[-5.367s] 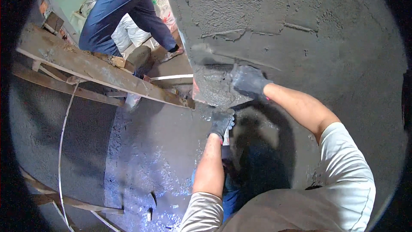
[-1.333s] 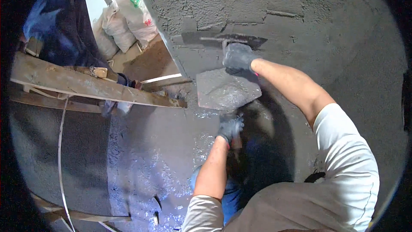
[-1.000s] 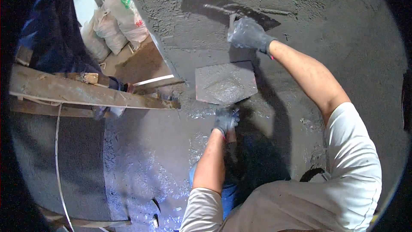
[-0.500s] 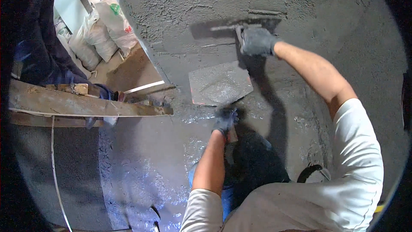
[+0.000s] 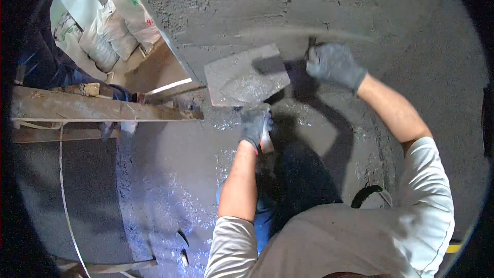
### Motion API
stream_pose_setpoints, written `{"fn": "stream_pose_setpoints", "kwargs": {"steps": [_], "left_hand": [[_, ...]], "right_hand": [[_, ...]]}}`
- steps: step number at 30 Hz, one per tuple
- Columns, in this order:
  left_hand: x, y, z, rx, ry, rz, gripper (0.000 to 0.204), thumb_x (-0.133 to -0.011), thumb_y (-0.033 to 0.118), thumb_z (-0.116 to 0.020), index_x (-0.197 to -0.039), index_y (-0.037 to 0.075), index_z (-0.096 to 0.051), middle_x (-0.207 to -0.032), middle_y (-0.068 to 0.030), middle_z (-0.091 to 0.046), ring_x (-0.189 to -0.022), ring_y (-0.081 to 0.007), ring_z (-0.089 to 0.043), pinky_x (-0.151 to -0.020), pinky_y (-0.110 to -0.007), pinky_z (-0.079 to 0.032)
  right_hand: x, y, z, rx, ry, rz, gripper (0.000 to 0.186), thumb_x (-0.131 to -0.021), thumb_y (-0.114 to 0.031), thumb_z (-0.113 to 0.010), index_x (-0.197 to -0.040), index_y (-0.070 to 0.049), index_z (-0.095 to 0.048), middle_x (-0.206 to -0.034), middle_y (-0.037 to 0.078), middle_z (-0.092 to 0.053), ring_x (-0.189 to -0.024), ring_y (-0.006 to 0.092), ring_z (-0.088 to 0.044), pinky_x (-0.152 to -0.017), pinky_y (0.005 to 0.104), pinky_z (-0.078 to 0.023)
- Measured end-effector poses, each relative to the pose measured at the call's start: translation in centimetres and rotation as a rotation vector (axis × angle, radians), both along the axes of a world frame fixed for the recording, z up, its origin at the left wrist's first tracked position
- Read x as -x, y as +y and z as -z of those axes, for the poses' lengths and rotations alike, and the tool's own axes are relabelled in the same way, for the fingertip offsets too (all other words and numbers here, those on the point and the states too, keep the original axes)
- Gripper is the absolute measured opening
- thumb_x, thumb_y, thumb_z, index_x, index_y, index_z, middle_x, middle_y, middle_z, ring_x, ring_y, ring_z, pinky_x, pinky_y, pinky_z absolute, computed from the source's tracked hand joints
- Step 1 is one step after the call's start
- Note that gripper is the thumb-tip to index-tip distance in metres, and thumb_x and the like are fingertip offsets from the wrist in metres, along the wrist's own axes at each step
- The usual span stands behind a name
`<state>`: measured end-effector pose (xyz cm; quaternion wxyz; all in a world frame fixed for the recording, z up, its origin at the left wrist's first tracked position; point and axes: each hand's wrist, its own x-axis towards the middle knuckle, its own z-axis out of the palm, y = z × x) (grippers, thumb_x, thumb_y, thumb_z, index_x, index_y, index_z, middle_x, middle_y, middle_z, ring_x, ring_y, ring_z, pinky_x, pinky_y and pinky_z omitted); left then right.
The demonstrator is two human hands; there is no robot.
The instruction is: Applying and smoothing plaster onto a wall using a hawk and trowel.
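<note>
Mortar (image 5: 249, 90) sat in a wet heap on the hawk (image 5: 218, 77), a flat grey board, out ahead of the person in the head view. Left hand (image 5: 256, 125), dark-gloved, was just below the board's near edge, fingers curled closed round its handle; a pinkish end poked out beneath. Right hand (image 5: 337, 67), same glove, was up and to the right, well apart from the left, fingers closed on the trowel (image 5: 312, 42) by its grip. Trowel blade was too blurred to make out, near the rough grey coated surface (image 5: 411, 51). A dark shadow fell across the board's right part. From where I stood, a wooden beam (image 5: 103, 107) ran in at left, pale sacks (image 5: 116, 33) behind it, and another person's dark-blue trousers (image 5: 43, 64) showed beside them.
</note>
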<state>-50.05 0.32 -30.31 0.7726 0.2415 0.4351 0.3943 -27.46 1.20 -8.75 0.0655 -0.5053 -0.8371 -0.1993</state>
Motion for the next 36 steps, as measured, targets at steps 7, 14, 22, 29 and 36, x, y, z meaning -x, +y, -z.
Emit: {"fn": "stream_pose_setpoints", "kwargs": {"steps": [7, 14, 22, 29, 36], "left_hand": [[0.7, -2.1, -5.0, -0.555, 0.343, -0.114, 0.011, -0.085, 0.020, -0.055, -0.079, 0.011, -0.057, -0.055, 0.0007, -0.049, -0.041, -0.0122, -0.046, -0.037, -0.026, -0.037], [-1.1, -5.0, -4.5, -1.626, 1.358, -0.389, 0.020, -0.083, 0.015, -0.051, -0.094, 0.011, -0.066, -0.066, -0.0088, -0.062, -0.061, -0.0304, -0.060, -0.052, -0.036, -0.047], [0.4, -3.1, -6.4, -0.430, 0.372, -0.063, 0.010, -0.079, 0.015, -0.063, -0.078, 0.006, -0.059, -0.057, -0.0020, -0.052, -0.040, -0.0137, -0.048, -0.034, -0.027, -0.037], [3.1, -4.0, -7.6, -0.917, 0.678, -0.124, 0.014, -0.080, 0.013, -0.059, -0.091, 0.004, -0.061, -0.070, -0.0054, -0.060, -0.059, -0.0179, -0.058, -0.053, -0.032, -0.049], [1.3, -6.3, -3.4, -0.998, 0.816, 0.139, 0.038, -0.087, 0.023, -0.054, -0.121, 0.005, -0.052, -0.122, -0.0128, -0.053, -0.110, -0.0187, -0.049, -0.095, -0.035, -0.037]], "right_hand": [[2.9, -4.9, 6.8, 0.097, 0.369, -0.410, 0.012, -0.073, -0.016, -0.053, -0.067, -0.006, -0.057, -0.058, 0.014, -0.056, -0.053, 0.0319, -0.056, -0.048, 0.0411, -0.045], [6.9, -4.4, 4.6, 0.231, 0.052, -0.355, 0.014, -0.074, -0.020, -0.055, -0.071, -0.009, -0.061, -0.062, 0.011, -0.059, -0.061, 0.0292, -0.062, -0.052, 0.0420, -0.048], [7.0, -1.6, 3.1, -0.101, 0.169, -0.402, 0.032, -0.072, -0.021, -0.060, -0.089, 0.006, -0.057, -0.061, 0.011, -0.057, -0.053, 0.0266, -0.058, -0.049, 0.0390, -0.049], [4.1, -3.2, -2.0, 0.306, 0.045, -0.128, 0.023, -0.071, -0.026, -0.057, -0.080, -0.005, -0.057, -0.068, 0.018, -0.059, -0.060, 0.0329, -0.058, -0.059, 0.0447, -0.048], [1.2, 2.0, 5.4, -0.246, -0.052, -0.340, 0.037, -0.084, -0.025, -0.046, -0.116, -0.007, -0.055, -0.116, 0.016, -0.056, -0.111, 0.0293, -0.051, -0.096, 0.0454, -0.038]]}}
